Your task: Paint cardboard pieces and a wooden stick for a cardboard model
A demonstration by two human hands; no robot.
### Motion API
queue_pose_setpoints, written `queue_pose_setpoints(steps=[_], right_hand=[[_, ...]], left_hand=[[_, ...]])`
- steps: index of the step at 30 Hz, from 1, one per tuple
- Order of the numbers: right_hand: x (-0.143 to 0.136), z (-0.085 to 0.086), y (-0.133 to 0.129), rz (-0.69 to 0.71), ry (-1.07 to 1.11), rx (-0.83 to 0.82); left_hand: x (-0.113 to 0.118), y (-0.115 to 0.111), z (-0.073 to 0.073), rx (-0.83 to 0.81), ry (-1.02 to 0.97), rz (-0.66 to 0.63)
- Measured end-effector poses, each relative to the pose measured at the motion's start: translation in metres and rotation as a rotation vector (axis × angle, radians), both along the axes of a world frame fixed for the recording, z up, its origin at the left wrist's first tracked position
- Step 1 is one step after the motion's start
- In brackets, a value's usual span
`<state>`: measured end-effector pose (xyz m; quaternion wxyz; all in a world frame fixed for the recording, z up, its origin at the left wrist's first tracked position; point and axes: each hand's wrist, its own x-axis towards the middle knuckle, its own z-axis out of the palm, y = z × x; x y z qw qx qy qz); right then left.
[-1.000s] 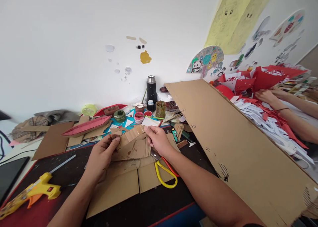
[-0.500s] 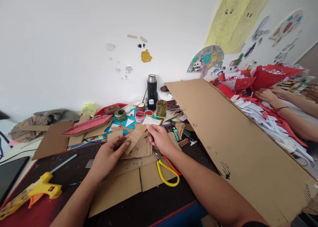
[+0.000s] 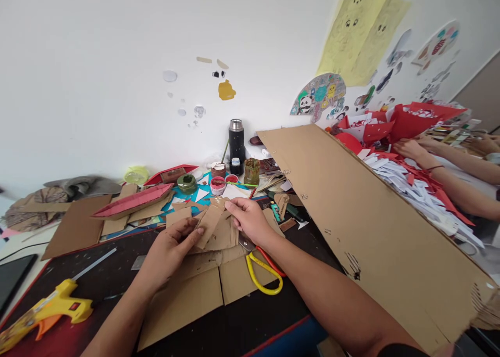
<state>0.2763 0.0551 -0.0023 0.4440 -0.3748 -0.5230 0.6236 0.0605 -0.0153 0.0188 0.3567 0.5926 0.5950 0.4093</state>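
Note:
A small brown cardboard strip (image 3: 210, 220) is held up between my two hands. My left hand (image 3: 172, 247) grips its lower left end between thumb and fingers. At the upper right end, the thumb and fingers of my right hand (image 3: 250, 219) pinch its edge, where a shiny patch shows. Beneath them lie flat cardboard pieces (image 3: 191, 300) with a dark gap between two of them. Scissors (image 3: 262, 284) with one yellow and one red handle rest on these, their blades partly hidden under my right hand.
A yellow hot glue gun (image 3: 58, 307) lies at the left. Behind my hands stand paint jars (image 3: 187, 183), a black thermos (image 3: 236, 141) and a pink cardboard boat (image 3: 135, 201). A large cardboard sheet (image 3: 351, 206) slopes along the right; beyond it another person's hands (image 3: 412, 150) work among red and white paper.
My right hand has shifted slightly left along the strip's upper end, and the strip's angle has changed a little. The view has turned slightly to the right.

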Motion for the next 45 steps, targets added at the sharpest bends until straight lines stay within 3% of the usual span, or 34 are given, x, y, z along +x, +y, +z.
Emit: queue_pose_setpoints(steps=[5,11,16,24,28,33,38,45], right_hand=[[-0.001,-0.001,-0.005,0.041,-0.091,0.081],[-0.002,-0.001,-0.01,0.112,-0.186,0.116],[-0.002,0.001,-0.011,0.16,-0.212,0.119],[0.001,0.007,-0.015,0.26,-0.124,0.088],[-0.001,0.005,-0.012,0.249,-0.114,0.049],[-0.005,0.0,-0.012,0.253,-0.111,-0.014],[-0.006,-0.002,-0.015,0.302,-0.158,0.062],[-0.004,0.001,-0.015,0.292,-0.294,0.181]], left_hand=[[0.0,0.0,0.002,-0.017,0.006,0.093],[0.004,-0.002,0.004,-0.158,-0.107,0.034],[0.006,-0.003,0.004,-0.238,-0.261,0.061],[0.001,-0.002,-0.005,-0.265,-0.387,-0.091],[0.004,-0.001,-0.01,-0.217,-0.343,-0.192],[0.006,0.001,-0.007,-0.129,-0.279,-0.083],[0.002,0.001,-0.004,-0.119,-0.38,0.107],[0.003,0.0,-0.001,-0.205,-0.484,0.095]])
